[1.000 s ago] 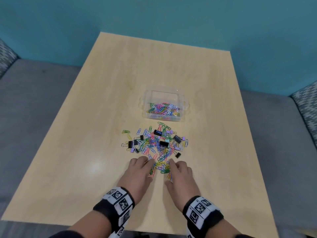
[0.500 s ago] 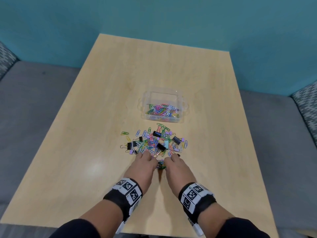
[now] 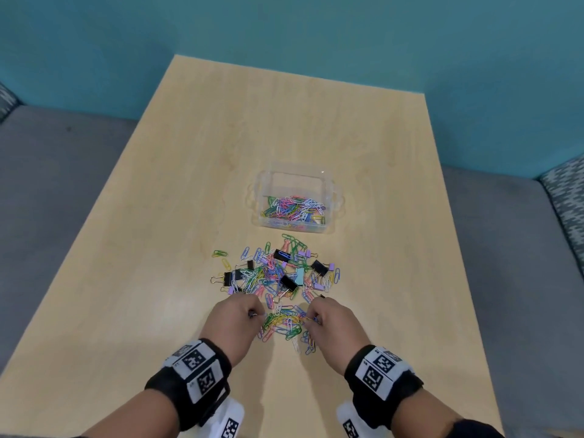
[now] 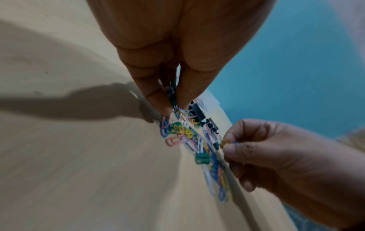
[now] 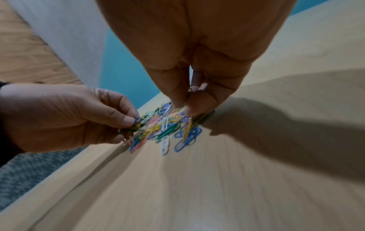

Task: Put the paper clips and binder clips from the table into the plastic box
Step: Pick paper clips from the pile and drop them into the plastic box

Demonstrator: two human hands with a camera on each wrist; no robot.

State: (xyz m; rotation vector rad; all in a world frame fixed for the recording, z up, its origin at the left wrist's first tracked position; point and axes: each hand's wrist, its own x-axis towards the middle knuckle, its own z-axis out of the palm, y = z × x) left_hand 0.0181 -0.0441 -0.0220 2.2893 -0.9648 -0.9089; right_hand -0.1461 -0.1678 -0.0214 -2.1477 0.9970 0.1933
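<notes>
A clear plastic box (image 3: 328, 197) sits mid-table with several coloured paper clips in it. Just in front of it lies a loose pile of paper clips (image 3: 268, 275) mixed with black binder clips (image 3: 288, 282) and small purple ones. A smaller bunch of paper clips (image 3: 284, 325) lies nearer me, between my hands. My left hand (image 3: 254, 314) pinches a few clips at the bunch's left side; the left wrist view shows green clips (image 4: 172, 93) between thumb and finger. On the bunch's right side, my right hand (image 3: 311, 318) pinches clips (image 4: 225, 143) with curled fingers.
The light wooden table (image 3: 158, 279) is bordered by a grey cushioned seat (image 3: 57, 200) on both sides and a teal wall (image 3: 284, 33) behind. A patterned cushion (image 3: 565, 197) lies at the right.
Both hands reached into the near edge of the pile, then drew back toward me, pulling a small bunch of paper clips out. Their fingers have curled from flat into pinches.
</notes>
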